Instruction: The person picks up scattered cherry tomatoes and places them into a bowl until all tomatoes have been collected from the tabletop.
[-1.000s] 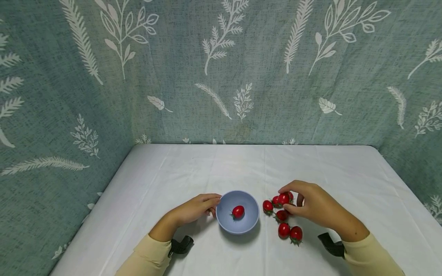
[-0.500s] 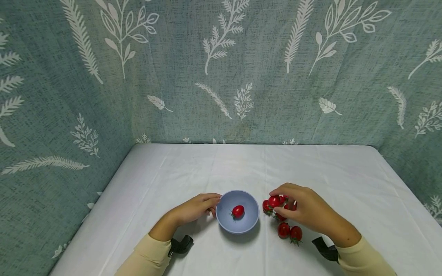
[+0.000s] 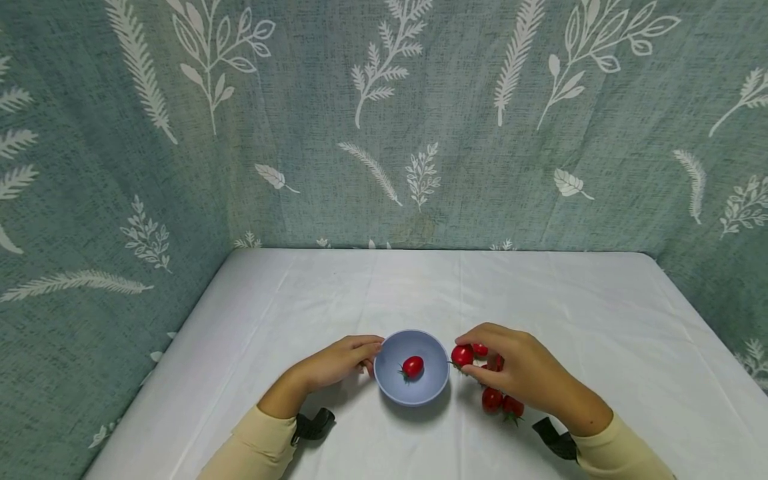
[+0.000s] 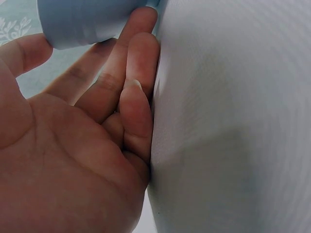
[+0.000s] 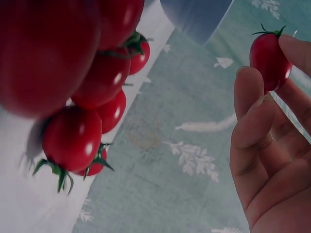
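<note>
A small blue bowl [image 3: 390, 387] stands on the white-covered table with one cherry tomato [image 3: 413, 367] inside. My left hand [image 3: 336, 363] holds the bowl at its left side; in the left wrist view the thumb and fingertips meet the bowl's outer wall [image 4: 87, 22]. Just right of the rim, my right hand [image 3: 516, 360] pinches another cherry tomato [image 3: 462, 356], raised off the table. The right wrist view shows this tomato [image 5: 269, 60], green stem up, between thumb and fingers. Beneath the right hand lie several cherry tomatoes [image 3: 492, 400], partly hidden by it.
A white cloth [image 3: 336, 293] covers the table. Green leaf-patterned fabric [image 3: 312, 187] hangs behind it and along the left side. A black wrist mount [image 3: 315, 425] sits by the left wrist, another mount [image 3: 555, 439] by the right.
My right hand has moved left with the pinched tomato, from over the pile to beside the bowl's rim. The left hand and the bowl have stayed in place.
</note>
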Available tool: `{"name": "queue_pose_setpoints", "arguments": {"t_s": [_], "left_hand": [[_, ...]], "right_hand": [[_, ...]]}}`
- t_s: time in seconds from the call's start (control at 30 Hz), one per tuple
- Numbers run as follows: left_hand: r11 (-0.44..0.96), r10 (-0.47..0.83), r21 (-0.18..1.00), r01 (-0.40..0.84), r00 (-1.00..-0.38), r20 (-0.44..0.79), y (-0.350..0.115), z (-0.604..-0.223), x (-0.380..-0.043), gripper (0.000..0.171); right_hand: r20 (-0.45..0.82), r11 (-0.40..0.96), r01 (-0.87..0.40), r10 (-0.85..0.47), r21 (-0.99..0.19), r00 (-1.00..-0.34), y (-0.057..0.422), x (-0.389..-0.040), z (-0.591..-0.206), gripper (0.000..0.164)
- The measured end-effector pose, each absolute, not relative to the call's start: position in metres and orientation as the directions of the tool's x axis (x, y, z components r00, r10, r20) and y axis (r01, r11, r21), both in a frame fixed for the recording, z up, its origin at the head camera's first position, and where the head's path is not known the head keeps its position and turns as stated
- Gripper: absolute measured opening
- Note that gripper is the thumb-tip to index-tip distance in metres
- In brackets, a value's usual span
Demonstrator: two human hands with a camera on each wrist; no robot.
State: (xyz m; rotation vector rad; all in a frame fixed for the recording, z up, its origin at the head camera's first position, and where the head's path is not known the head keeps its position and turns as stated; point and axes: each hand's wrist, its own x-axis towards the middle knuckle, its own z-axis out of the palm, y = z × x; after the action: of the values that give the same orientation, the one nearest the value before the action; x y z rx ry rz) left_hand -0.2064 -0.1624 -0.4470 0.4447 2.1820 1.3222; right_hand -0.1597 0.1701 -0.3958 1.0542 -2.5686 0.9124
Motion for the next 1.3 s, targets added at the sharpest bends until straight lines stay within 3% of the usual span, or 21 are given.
{"name": "queue_pose_setpoints", "arguments": {"t_s": [0.7, 1.3], "left_hand": [[0.465, 0.542, 0.885, 0.006, -0.793, -0.279, -0.162, -0.441, -0.206, 0.050], [0.466, 0.545, 0.885, 0.007, -0.790, -0.281, -0.163, -0.446, -0.207, 0.052]], "right_hand": [[0.350, 0.587, -0.683, -0.588, -0.436, -0.729, 0.150, -0.160, -0.396, 0.032], [0.125, 0.628, -0.560, -0.598, -0.540, -0.792, 0.128, -0.168, -0.397, 0.028]]}}
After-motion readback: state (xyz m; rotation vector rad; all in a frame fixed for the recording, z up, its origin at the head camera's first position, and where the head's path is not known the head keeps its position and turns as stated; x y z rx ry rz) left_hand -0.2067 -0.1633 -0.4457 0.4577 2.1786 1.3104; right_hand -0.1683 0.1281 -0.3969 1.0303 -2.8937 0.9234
